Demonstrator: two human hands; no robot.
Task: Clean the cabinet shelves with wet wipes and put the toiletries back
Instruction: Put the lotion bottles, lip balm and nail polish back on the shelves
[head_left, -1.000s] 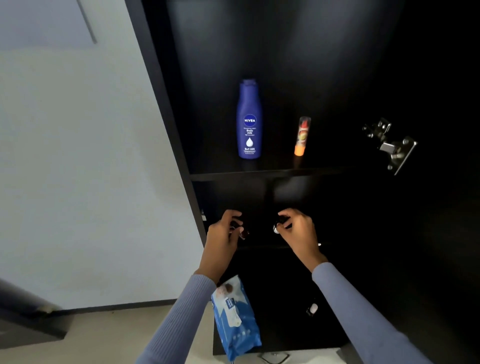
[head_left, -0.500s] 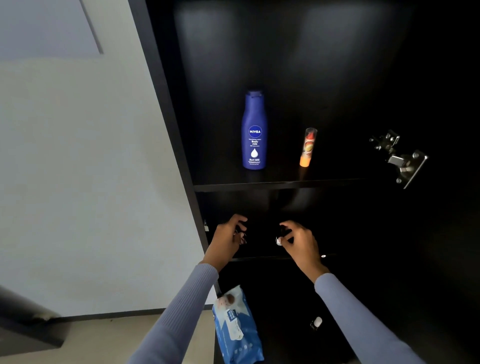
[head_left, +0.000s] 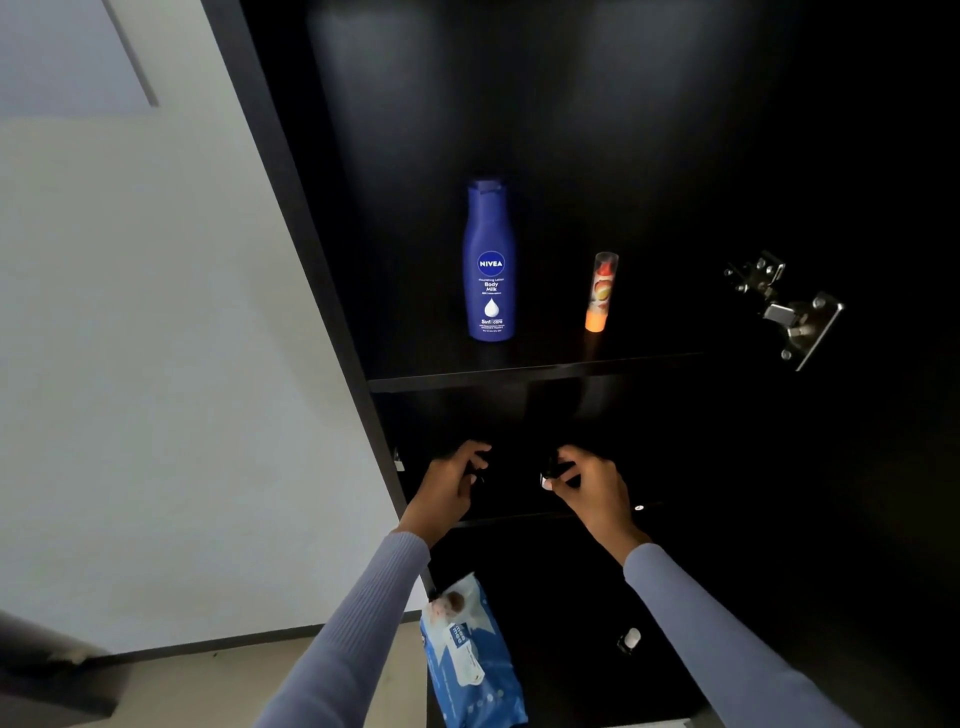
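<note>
At the far left a pale wall (head_left: 130, 364) borders the tall black cabinet (head_left: 291, 218), whose dark interior hides most detail. The left hand (head_left: 449, 486) reaches onto the middle shelf (head_left: 519, 514), fingers curled round a small dark item too dim to identify; its grip looks closed on that item, probably to set it down or lift it. Below it, the blue plastic pack of wet wipes (head_left: 470, 660) lies on the lowest shelf near the front edge, likely kept within reach for wiping. Above, on the upper shelf (head_left: 519, 370), the tall blue lotion bottle (head_left: 491, 262) stands upright, and just to its right, apart from it, the slim orange-based stick with a clear cap (head_left: 600, 291) also stands upright, so these 2 toiletries seem already returned. The right hand (head_left: 592, 486) pinches a small dark object with a white tip (head_left: 551, 474). A small white-capped item (head_left: 629, 640) rests on the lowest shelf. A metal door hinge (head_left: 784, 309) sits on the right wall.
</note>
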